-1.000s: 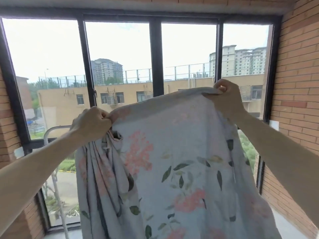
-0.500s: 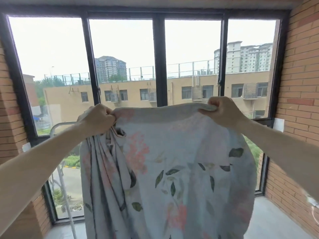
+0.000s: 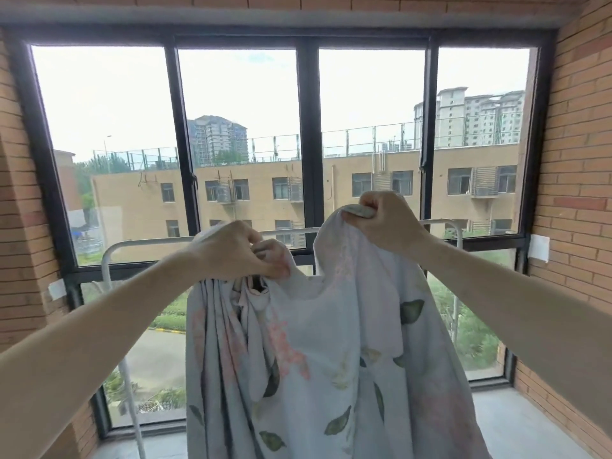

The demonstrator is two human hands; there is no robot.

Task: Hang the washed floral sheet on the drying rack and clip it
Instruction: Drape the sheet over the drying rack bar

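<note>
Two bare forearms enter from the lower left and lower right corners and converge at mid-frame. Left hand (image 3: 236, 251), centre of frame: fingers curled, gripping a bunched gather of the floral sheet (image 3: 331, 359) along its top edge. Right hand (image 3: 385, 221), slightly higher and right of centre: fingers and thumb pinching a fold of the same top edge. Sheet is pale with pink blossoms and green leaves; it sags in a short dip between the two hands and hangs from them down through the lower centre to the bottom edge, heavily pleated under the left hand, flatter under the right. Just behind the sheet, the white tubular drying rack (image 3: 139, 245): top rail runs across mid-frame behind both hands, rounded corner at the left, leg descending at lower left. Whether sheet and rail touch cannot be told. Behind that, a dark-framed window (image 3: 309, 127) between brick walls (image 3: 583, 160); beyond it, a tan building under pale sky.
</note>
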